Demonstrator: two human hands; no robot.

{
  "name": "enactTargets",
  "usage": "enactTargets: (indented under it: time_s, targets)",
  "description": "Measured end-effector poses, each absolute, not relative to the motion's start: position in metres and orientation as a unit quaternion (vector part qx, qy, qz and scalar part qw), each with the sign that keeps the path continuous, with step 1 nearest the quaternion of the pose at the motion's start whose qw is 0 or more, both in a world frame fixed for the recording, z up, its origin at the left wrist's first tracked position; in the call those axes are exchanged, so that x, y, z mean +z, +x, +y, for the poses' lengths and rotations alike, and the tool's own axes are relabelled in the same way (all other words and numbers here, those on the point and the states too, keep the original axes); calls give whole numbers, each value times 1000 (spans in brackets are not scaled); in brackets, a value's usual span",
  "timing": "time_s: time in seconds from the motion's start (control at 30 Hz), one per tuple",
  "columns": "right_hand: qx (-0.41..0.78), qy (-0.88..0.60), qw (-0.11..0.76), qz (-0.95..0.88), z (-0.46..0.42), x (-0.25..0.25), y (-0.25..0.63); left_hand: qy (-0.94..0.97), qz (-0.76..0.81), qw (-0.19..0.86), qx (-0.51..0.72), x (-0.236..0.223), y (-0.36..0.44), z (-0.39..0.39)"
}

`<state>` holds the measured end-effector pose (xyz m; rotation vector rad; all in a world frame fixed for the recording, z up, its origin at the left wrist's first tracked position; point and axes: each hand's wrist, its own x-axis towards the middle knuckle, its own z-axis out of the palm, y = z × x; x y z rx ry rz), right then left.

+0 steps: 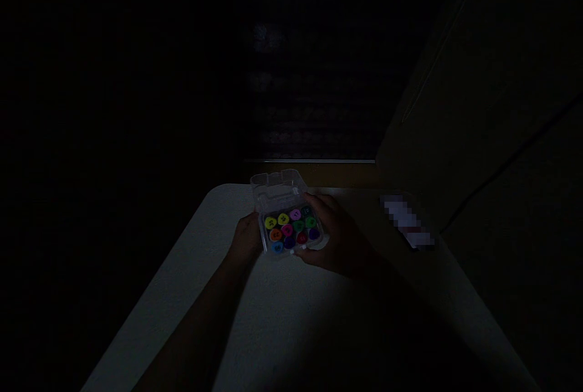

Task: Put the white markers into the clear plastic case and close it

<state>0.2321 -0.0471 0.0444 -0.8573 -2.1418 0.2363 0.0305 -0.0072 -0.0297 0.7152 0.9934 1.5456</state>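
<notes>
Darkness covered most of the view, and only a weak light fell on the white table (pixel 266 313) with rounded corner. Over this table, near its far edge, was the small rectangular box of clear plastic (pixel 262 239), between both hands. Its transparent lid (pixel 277 188) stood open on the far side. Inside the box, twelve round coloured caps (pixel 286 230) were set in three rows of four: yellow, lilac, orange, pink, green, blue, red and purple among them, several with dark numbers.

The right hand (pixel 337 234) gripped the box at its right side, with the thumb at the near edge and a finger at the far corner. The left hand (pixel 245 237) touched the left side; its fingers were hidden, so I cannot tell how they were bent. Well apart, at the table's right, lay a flat oblong object (pixel 407 222), blurred by squares.
</notes>
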Motion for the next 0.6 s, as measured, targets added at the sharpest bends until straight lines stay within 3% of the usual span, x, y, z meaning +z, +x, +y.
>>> enactTargets:
  time_s: [0.27,0.6]
  targets:
    - [52,-416,444,-791,-43,48,237,406,340,572,627,-40,40,-16]
    - [147,-458,391,-785,-44,60,246,557,384,530,511,-33,55,-28]
